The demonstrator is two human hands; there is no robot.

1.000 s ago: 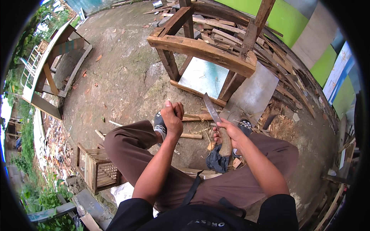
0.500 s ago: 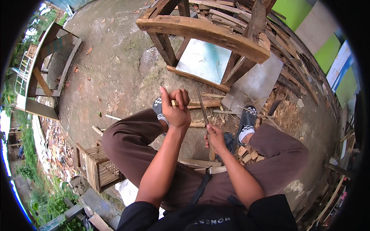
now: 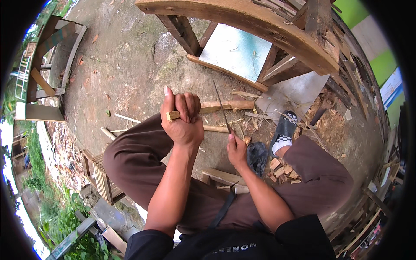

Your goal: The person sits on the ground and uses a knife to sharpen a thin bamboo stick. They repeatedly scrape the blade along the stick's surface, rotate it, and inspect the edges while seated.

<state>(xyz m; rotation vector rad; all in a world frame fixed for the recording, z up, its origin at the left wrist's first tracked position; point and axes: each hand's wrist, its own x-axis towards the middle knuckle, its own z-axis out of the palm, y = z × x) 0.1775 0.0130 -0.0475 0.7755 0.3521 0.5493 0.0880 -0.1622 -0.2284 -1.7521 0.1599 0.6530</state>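
My left hand [image 3: 185,123] is closed in a fist around a pale wooden stick [image 3: 173,115], its thumb pointing up and away. One squared end of the stick juts out on the left of the fist, and a further length seems to show on the right. My right hand [image 3: 237,152] grips a long knife [image 3: 222,106] with a thin dark blade. That blade points away from me, slanting slightly left, and stands apart from the left fist. Most of the handle is hidden in my fingers.
A heavy wooden frame [image 3: 242,19] stands ahead, with a whitish board [image 3: 234,52] beneath it. Wood offcuts [image 3: 284,170] and a black plastic bag [image 3: 257,158] lie by my right foot. A slatted wooden stool [image 3: 102,177] is at my left, scrap timber at the far right.
My left fist has shifted left and turned, so more of the stick's end shows. The knife has moved slightly left. The whole view has shifted, bringing the wooden frame larger and higher.
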